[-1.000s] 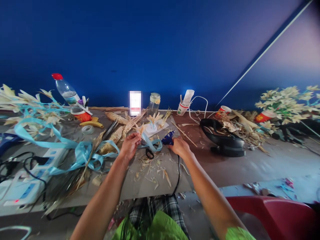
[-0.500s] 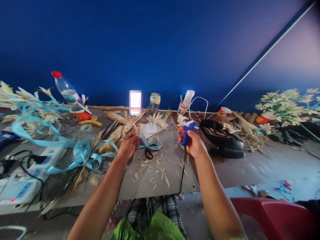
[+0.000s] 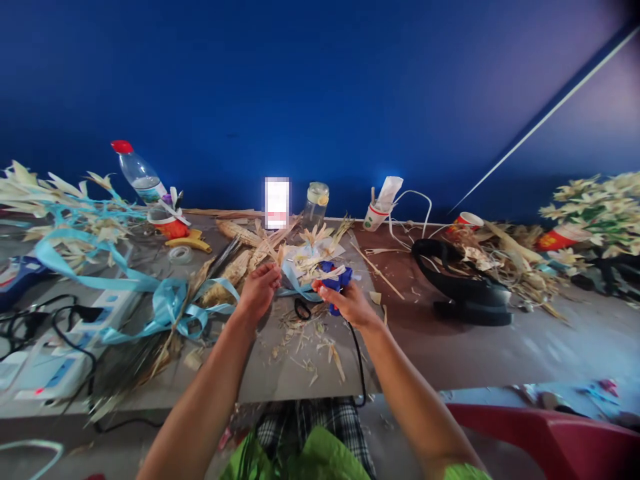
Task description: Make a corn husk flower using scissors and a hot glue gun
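Note:
My left hand is closed in a pinch over the middle of the table, with a small pale strip of dried corn husk standing up from its fingertips. Wrapped in my right hand is a blue hot glue gun, whose black cord hangs down toward the table's front edge. The gun points left, toward my left hand, and some pale husk overlaps its front. Between the hands lie light blue ribbon and the black handle of scissors. Just beyond, a husk flower sits on a white sheet.
Blue ribbon and a white power strip lie on the left, near a tilted bottle. A glass jar, a paper cup and a lit screen stand behind. A black strapped object lies right.
My right hand has brought the glue gun left and slightly down, close to my left hand. The left hand keeps its pinch on the husk strip. The view has shifted slightly.

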Tool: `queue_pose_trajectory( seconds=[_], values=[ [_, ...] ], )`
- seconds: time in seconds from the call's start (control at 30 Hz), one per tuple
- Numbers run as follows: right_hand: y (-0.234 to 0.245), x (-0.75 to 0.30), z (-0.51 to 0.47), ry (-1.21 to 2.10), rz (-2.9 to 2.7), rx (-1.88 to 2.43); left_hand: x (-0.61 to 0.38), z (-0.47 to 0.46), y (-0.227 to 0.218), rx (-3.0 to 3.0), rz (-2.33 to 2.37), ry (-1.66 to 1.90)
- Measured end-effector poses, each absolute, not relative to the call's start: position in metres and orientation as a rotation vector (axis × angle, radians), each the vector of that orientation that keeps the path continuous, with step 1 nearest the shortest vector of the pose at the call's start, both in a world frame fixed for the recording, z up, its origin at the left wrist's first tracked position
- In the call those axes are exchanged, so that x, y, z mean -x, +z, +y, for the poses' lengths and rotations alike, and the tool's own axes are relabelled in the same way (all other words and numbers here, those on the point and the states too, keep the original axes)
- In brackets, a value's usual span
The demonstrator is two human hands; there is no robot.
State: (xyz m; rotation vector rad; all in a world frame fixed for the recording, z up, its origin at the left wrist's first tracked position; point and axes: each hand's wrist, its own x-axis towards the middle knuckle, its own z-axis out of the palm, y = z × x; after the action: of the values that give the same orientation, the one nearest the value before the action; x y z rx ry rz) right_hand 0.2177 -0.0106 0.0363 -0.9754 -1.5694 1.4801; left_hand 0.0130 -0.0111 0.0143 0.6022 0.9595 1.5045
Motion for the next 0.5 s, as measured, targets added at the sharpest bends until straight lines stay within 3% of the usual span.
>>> queue_pose_trajectory(
  seconds=[0.5],
  values=[
    [0.030, -0.213, -0.008, 1.219, -1.923, 0.917, -0.015, -0.012, 0.018, -0.571, 0.978, 1.472]
  ],
)
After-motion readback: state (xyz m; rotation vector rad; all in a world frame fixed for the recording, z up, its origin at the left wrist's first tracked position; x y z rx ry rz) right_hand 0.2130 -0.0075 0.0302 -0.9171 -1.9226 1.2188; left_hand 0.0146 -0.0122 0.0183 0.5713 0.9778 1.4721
